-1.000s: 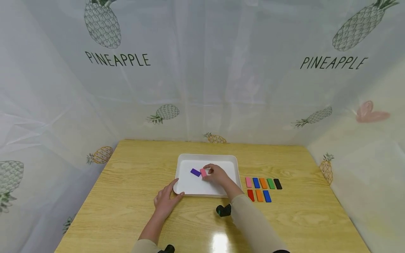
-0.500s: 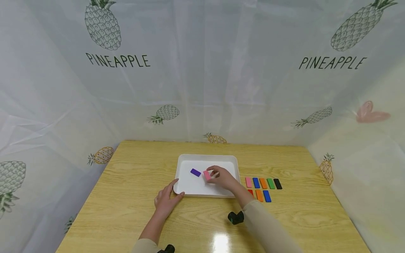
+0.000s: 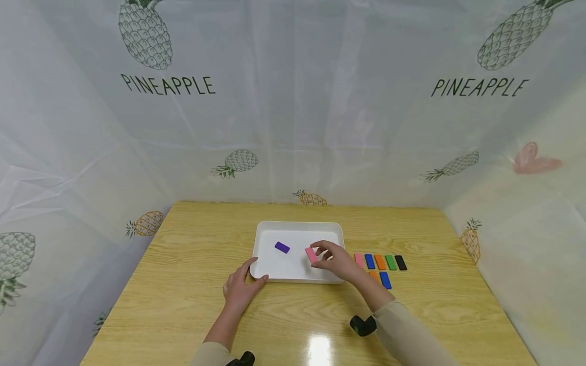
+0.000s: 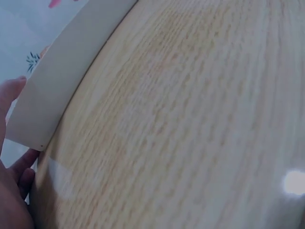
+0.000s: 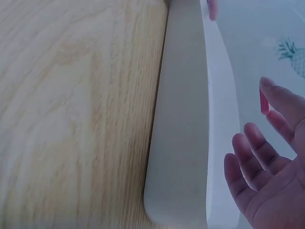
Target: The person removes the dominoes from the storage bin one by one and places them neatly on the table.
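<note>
A white tray (image 3: 290, 274) lies on the wooden table. At its front left corner my left hand (image 3: 240, 290) holds on, thumb at the front wall and fingers at the left side; the left wrist view shows the hand (image 4: 14, 191) against the tray wall (image 4: 57, 76). My right hand (image 3: 338, 260) pinches a small pink block (image 3: 311, 255) between thumb and forefinger, over the tray's right half. The right wrist view shows the pink block (image 5: 263, 101) edge-on, the other fingers loosely bent. A purple block (image 3: 282, 247) lies flat in the tray.
Right of the tray lie two rows of flat blocks, among them a pink (image 3: 359, 261), a blue (image 3: 370, 262), a green (image 3: 390, 262) and a black block (image 3: 401, 262). The right forearm partly covers the nearer row. A pineapple-print curtain (image 3: 293, 127) surrounds the table.
My right hand has moved right with the pink block, away from the purple block. The forearm now hides the red block in the nearer row. My left hand stays at the tray corner.
</note>
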Demonstrator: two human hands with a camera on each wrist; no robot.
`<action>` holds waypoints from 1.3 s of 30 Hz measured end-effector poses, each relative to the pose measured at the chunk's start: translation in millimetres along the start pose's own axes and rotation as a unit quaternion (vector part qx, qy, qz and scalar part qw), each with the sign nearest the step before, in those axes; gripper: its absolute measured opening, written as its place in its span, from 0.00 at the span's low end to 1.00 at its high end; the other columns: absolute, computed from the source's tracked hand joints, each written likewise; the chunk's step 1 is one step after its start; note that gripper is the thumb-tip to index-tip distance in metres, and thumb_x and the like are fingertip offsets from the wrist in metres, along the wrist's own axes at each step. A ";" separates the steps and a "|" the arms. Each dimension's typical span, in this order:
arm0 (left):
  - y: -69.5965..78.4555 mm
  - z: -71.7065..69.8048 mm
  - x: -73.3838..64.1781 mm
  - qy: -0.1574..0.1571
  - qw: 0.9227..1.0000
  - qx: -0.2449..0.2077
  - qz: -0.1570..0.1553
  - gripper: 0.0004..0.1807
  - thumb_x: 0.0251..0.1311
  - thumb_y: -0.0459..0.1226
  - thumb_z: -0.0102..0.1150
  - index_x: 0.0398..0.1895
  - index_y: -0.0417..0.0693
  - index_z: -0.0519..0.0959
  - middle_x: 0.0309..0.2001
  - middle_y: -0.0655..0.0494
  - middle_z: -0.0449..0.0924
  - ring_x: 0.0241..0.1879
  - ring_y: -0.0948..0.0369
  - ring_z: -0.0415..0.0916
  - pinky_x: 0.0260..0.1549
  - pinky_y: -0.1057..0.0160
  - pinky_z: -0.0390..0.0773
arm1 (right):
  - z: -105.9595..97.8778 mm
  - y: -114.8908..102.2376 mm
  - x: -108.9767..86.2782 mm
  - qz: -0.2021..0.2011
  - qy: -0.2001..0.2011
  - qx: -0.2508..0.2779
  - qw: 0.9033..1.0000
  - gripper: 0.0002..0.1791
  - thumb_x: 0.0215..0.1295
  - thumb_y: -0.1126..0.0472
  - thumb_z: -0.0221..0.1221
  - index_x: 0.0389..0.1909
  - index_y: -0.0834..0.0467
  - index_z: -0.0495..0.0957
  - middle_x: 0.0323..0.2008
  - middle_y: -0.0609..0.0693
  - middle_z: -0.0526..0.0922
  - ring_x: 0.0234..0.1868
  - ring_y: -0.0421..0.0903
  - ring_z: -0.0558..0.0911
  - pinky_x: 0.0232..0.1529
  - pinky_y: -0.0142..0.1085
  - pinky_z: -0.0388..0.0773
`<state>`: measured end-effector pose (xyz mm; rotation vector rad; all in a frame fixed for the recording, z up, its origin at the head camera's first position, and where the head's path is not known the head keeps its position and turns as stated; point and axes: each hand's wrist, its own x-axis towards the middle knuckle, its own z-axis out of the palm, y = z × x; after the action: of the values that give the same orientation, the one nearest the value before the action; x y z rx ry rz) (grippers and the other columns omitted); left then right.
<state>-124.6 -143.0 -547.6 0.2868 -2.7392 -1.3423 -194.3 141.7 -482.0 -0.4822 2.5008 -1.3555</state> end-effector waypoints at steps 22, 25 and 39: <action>-5.5 3.0 -0.2 0.005 1.000 -0.021 -0.005 0.40 0.51 0.53 0.71 0.68 0.59 0.68 0.60 0.44 0.74 0.61 0.44 0.63 0.59 0.39 0.46 | -66.4 32.4 -74.3 0.016 0.052 -0.002 0.999 0.28 0.61 0.61 0.67 0.61 0.61 0.73 0.45 0.55 0.75 0.39 0.50 0.75 0.32 0.38 0.75; -7.4 3.7 0.4 0.003 1.000 -0.023 -0.004 0.40 0.51 0.54 0.71 0.68 0.59 0.68 0.61 0.44 0.74 0.61 0.44 0.63 0.59 0.40 0.46 | -74.6 38.1 -83.7 0.030 0.064 -0.002 0.998 0.28 0.62 0.59 0.67 0.62 0.59 0.72 0.46 0.55 0.74 0.40 0.50 0.75 0.32 0.40 0.75; -5.1 2.0 2.6 -0.002 1.000 -0.020 -0.005 0.40 0.51 0.55 0.70 0.69 0.61 0.68 0.61 0.46 0.74 0.61 0.45 0.62 0.59 0.40 0.47 | -99.8 75.0 -113.3 0.061 0.111 -0.053 0.991 0.29 0.64 0.60 0.65 0.65 0.63 0.69 0.47 0.57 0.74 0.41 0.51 0.76 0.34 0.39 0.77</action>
<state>-126.8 -145.0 -552.9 0.2957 -2.7156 -1.3994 -140.7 301.5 -484.6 -0.2041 2.7400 -1.2990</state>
